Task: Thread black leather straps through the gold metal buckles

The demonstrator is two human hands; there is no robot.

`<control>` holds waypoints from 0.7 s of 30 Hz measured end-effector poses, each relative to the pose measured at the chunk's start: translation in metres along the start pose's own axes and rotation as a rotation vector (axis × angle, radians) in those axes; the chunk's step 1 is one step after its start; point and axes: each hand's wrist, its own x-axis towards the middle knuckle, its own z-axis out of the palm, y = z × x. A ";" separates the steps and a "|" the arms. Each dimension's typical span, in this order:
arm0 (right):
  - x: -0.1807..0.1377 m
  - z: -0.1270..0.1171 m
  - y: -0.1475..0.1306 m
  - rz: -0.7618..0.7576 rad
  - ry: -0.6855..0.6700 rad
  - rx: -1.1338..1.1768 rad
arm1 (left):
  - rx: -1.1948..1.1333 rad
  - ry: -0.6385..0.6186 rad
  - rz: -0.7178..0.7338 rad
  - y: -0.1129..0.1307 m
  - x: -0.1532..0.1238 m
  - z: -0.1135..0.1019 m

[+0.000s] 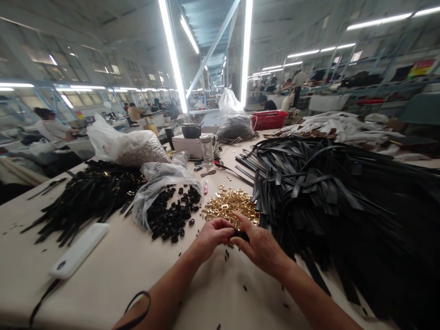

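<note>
Both hands meet at the middle of the table, just in front of a heap of gold metal buckles [231, 204]. Between them is a short dark piece that looks like the end of a black strap [240, 235]. My left hand [213, 234] pinches its left end with thumb and fingertips. On the other side, my right hand [263, 245] grips it between thumb and fingers, index finger extended over the buckles. Whether a buckle is on the strap is hidden by the fingers. Left of the hands, small black loops [173, 211] spill from a plastic bag [142, 201].
Long black straps [309, 169] pile high on the right. Buckled straps [92, 192] lie at left, by a white device [80, 250] with a cord. Behind stand a glass jar [206, 149], a filled bag [235, 123] and a red basket [270, 120]. Black bits dot the table [209, 293].
</note>
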 end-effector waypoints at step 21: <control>0.005 0.004 0.009 -0.012 -0.047 -0.052 | 0.331 0.066 0.180 0.017 0.004 -0.024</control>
